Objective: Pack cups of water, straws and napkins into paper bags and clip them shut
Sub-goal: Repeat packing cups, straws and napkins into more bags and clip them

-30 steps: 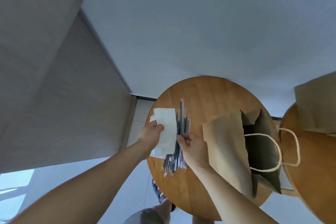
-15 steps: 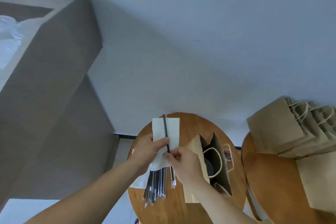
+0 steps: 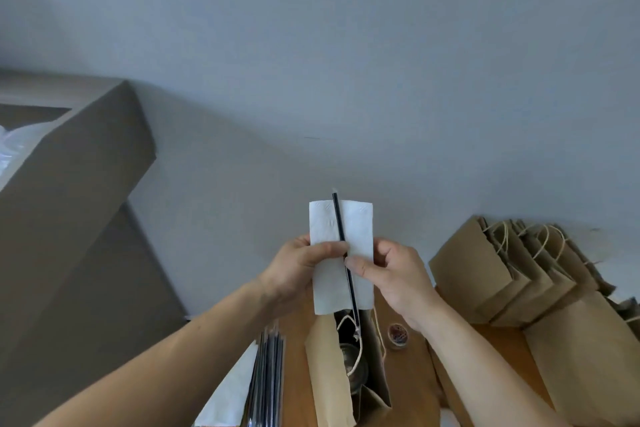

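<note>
The left hand and right hand are together pinching one white napkin with a single black straw lying lengthwise on its face, each thumb pressing across the front. A second ago the right hand was drawing this straw from the bundle of straws on the desk. Now the pair is hanging above the mouth of the open paper bag, where a cup is already standing. The set therefore appears ready for lowering in, with clipping not yet done. A small round tub, probably holding clips, is sitting just beside the bag.
</note>
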`<state>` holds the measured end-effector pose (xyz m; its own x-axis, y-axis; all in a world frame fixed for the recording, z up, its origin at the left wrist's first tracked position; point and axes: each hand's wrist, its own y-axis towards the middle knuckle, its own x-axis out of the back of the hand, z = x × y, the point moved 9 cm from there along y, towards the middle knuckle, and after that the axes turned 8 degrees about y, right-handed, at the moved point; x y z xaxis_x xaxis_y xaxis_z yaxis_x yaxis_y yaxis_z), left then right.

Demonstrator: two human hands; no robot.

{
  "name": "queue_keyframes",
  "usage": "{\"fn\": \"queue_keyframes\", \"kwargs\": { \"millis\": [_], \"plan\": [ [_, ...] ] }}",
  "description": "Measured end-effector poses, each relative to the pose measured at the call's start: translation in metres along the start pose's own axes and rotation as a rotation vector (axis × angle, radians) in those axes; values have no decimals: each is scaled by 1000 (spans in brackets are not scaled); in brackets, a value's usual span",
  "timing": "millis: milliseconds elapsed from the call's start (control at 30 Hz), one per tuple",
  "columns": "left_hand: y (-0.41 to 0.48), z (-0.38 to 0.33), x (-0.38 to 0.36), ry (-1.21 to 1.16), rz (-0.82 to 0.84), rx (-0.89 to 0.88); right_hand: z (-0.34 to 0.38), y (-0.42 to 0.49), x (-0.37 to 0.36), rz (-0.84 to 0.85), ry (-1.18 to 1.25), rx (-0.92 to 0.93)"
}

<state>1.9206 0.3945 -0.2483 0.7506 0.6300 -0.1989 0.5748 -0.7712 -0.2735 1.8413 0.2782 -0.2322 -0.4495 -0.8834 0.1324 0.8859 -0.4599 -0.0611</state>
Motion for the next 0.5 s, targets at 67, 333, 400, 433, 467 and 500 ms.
{"fn": "queue_keyframes", "kwargs": {
  "millis": [67, 333, 400, 433, 467, 500],
  "plan": [
    [7, -1, -12, 23, -11, -3, 1, 1, 15, -41, -70, 0],
    [28, 57, 8, 329, -189, 9, -27, 17, 66, -205, -154, -80],
    [25, 86, 14, 605, -181, 98, -40, 25, 75, -255, -114, -123],
    [22, 106, 12, 732, -115, 178, -47, 30, 78, -288, -84, -146],
    [18, 129, 6, 836, -26, 269, -53, 34, 78, -323, -53, -164],
    [13, 151, 0, 917, 55, 359, -57, 37, 76, -357, -27, -174]
  ]
}}
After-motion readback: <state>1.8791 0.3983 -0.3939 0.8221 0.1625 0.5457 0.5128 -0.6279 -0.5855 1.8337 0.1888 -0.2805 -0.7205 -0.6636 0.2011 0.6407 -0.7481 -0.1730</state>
